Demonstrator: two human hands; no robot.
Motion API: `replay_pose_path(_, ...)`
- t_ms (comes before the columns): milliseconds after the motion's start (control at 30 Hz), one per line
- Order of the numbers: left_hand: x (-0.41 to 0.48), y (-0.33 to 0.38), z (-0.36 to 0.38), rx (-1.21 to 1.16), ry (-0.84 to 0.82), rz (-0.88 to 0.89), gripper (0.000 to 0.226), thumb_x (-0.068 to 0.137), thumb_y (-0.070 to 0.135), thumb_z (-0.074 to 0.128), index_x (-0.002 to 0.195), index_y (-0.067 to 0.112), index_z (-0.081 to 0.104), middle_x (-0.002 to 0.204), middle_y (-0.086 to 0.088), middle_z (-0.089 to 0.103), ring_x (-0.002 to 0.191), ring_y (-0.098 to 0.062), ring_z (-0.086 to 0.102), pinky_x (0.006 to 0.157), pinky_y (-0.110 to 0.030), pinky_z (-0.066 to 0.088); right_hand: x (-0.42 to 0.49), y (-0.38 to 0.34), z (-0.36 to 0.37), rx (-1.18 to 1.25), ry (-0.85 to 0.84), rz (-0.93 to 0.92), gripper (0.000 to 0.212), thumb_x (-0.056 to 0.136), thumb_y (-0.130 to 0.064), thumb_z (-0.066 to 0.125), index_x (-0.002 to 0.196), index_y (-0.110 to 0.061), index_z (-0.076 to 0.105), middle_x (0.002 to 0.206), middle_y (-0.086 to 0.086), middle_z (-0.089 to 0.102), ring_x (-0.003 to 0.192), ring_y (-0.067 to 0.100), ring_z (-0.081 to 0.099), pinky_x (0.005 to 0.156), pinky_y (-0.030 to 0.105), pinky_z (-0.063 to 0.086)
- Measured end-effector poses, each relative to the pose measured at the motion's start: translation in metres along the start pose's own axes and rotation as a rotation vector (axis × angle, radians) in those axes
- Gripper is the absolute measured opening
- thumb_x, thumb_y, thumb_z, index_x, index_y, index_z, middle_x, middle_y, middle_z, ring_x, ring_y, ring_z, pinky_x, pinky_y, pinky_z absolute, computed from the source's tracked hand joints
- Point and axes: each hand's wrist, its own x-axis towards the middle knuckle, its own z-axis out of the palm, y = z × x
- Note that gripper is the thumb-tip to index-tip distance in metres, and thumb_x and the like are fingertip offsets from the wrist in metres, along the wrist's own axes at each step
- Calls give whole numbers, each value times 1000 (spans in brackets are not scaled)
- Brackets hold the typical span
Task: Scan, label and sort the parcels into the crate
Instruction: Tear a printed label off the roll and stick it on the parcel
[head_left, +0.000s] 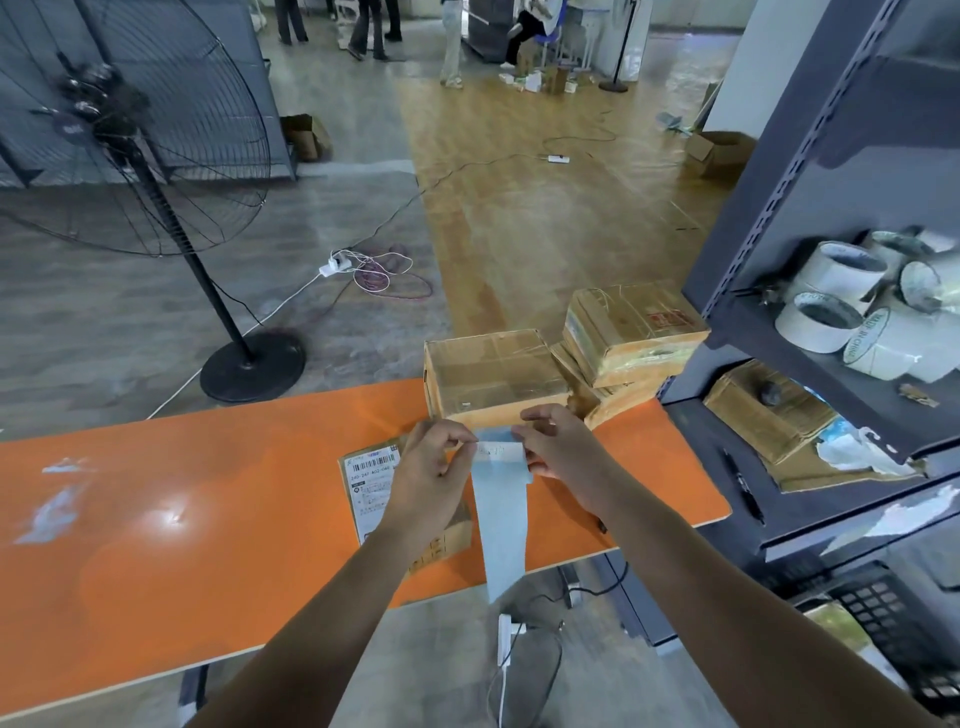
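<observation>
We judge the labelling step to be in hand: both hands are raised just above the small parcel (371, 480), working a label loose. Our left hand (434, 462) pinches the left edge of the white label (500, 451) between thumb and forefinger, and our right hand (563, 449) pinches the right edge in the same way, so neither hand is free or clenched on nothing. The label is a short, matte white rectangle with faint marks too small to read. It sits at the top of a pale blue backing strip (503, 525), thin, smooth and limp, which hangs down just right of the parcel and past the near edge of the orange table (208, 519). The parcel itself lies flat on that glossy, scuffed tabletop, partly under our left forearm: a low brown cardboard box whose top already carries a printed sheet with a barcode. Beyond the parcel, at the far edge of the table, stand taped cartons (493, 371), their film wrap shiny and creased. Well to the right of the parcel is a grey metal shelf (810, 208) holding white rolls (826, 322). Below that and to the right of the parcel we make out a black lattice crate (878, 603). The next move, as we see it, calls for peeling the label clean off its backing without curling it, then laying it flat on bare cardboard, clear of the barcode.
</observation>
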Motion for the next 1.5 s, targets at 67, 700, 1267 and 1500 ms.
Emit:
replay_pose_path(67,2,3,3,-9,17,-70,16,95,20,58,88,33,60,101,11,58,95,0,57,74,-9,42,9,9,-3,-140,11,-37,27,95,-22,65,119,-17,54,100,12,65,87,24,67,79,31,57)
replay_pose_path(700,19,-43,38,27,49,-626,23,88,12,56,73,29,62,84,-3,70,83,-25,68,73,-39,57,75,113,17,-888,-54,-231,19,90,-25,68,102,-18,55,90,-2,65,85,18,63,77,36,51)
replay_pose_path(1267,13,-56,12,37,3,-648,15,91,15,53,85,21,65,78,1,66,72,-18,64,61,-27,48,61,90,39,-565,-99,-135,34,102,-37,42,94,-9,60,91,-2,69,80,14,64,61,27,43)
replay_pose_path(1500,8,-65,-15,20,77,-669,14,90,10,52,92,17,63,88,-1,64,70,-17,59,50,-22,40,55,73,74,-428,-166,-186,13,96,-31,59,94,-19,64,85,-10,66,82,2,61,69,17,42)
